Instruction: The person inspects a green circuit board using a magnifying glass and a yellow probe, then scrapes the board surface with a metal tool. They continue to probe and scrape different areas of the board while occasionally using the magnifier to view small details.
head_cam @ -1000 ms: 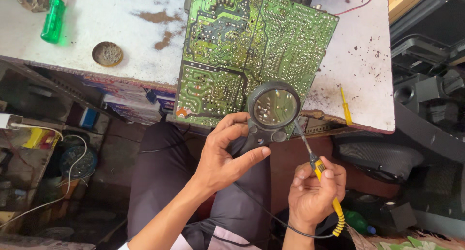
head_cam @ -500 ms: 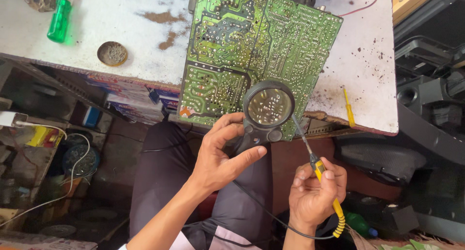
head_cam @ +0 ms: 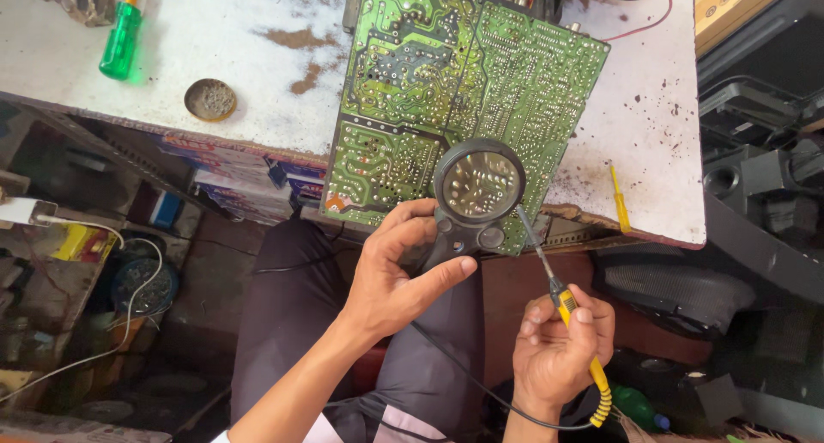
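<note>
Head view: the left hand (head_cam: 390, 280) grips the black magnifier (head_cam: 475, 194) by its handle, lens over the green circuit board (head_cam: 446, 91) at the worktop (head_cam: 257, 74) near edge. The right hand (head_cam: 558, 353) pinches the yellow-handled soldering iron (head_cam: 558, 301) pencil-fashion, tip beside the lens. The board looks rigid, light and fragile; hold by edges.

Left of the round tin lid (head_cam: 210, 99): green-handled screwdriver (head_cam: 119, 38); far right of it: small yellow screwdriver (head_cam: 619, 199).
</note>
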`<state>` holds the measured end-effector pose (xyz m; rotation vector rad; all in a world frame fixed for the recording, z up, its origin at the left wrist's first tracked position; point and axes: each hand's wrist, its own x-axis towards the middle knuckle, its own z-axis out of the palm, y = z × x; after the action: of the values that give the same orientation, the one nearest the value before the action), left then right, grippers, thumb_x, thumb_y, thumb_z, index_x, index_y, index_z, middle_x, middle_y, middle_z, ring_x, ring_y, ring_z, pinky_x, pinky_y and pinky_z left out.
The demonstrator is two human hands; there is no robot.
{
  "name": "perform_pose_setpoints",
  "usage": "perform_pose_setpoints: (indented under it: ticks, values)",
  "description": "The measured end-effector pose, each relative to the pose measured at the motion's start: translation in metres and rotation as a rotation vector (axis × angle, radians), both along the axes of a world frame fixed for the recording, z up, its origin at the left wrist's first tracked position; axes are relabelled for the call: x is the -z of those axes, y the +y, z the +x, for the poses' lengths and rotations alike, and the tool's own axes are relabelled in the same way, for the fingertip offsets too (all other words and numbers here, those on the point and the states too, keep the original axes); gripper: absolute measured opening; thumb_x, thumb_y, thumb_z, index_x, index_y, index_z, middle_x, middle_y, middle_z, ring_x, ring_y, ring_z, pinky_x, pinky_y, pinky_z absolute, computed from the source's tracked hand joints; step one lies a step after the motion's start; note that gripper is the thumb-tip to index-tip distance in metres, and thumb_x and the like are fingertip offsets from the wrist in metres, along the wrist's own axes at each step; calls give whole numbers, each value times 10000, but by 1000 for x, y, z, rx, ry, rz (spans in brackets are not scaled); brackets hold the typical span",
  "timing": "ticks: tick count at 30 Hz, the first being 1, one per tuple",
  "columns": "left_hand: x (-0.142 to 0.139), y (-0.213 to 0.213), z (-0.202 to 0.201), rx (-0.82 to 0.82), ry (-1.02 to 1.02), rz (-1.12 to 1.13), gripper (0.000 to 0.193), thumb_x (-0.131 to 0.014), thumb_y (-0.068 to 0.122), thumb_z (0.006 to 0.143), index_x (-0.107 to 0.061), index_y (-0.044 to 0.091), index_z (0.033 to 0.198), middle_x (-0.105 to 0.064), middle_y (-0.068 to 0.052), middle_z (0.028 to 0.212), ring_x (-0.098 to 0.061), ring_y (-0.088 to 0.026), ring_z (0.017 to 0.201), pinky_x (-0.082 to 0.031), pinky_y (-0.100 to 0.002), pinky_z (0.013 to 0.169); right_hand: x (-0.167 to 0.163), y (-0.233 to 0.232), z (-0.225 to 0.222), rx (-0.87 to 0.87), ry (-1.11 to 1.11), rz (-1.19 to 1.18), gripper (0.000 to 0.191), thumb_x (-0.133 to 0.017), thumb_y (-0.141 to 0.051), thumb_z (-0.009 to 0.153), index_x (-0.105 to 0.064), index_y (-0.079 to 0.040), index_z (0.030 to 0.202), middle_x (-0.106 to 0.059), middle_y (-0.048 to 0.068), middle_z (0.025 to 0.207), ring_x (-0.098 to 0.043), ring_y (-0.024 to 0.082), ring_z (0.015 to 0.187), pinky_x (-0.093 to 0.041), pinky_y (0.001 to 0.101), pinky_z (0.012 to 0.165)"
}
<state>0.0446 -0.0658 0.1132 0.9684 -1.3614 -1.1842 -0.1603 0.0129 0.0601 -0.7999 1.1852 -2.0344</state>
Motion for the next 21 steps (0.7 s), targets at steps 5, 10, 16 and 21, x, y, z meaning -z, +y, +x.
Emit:
perform_pose_setpoints:
  ticks: [5,10,16,21]
  values:
    - [-4,-2,-1,-1,8,-9,337,-873,198,808,-689,-17,990,-654,-91,1238,-654,-156,1078,-535,-284,904,-3,-2,-2,-13,-20,6,249,-542,-241,1053,-577,-21,1165,-560,145,703,-504,207,590,-417,305,539]
    - [-4,-2,-3,-24,-39,-75,338,-880,203,793,-724,6,1020,-665,-108,1244,-659,-211,1154,-525,-329,964,-6,-4,-1,1,5,-2,250,-543,-246,1052,-578,-26,1165,-563,144,700,-504,198,573,-390,281,503]
    - [-3,-2,-3,-19,-50,-73,337,-877,211,788,-741,22,1032,-667,-112,1242,-661,-228,1163,-527,-342,965,-14,-7,2,44,57,26,246,-528,-187,1018,-549,-31,1207,-587,165,728,-527,203,588,-375,265,518]
    - [-2,-4,-3,-18,-41,-78,335,-877,204,791,-735,13,1026,-664,-114,1245,-662,-221,1163,-527,-340,970,-15,-11,5,48,141,18,248,-516,-161,1004,-547,-18,1205,-594,169,733,-534,206,570,-363,264,506]
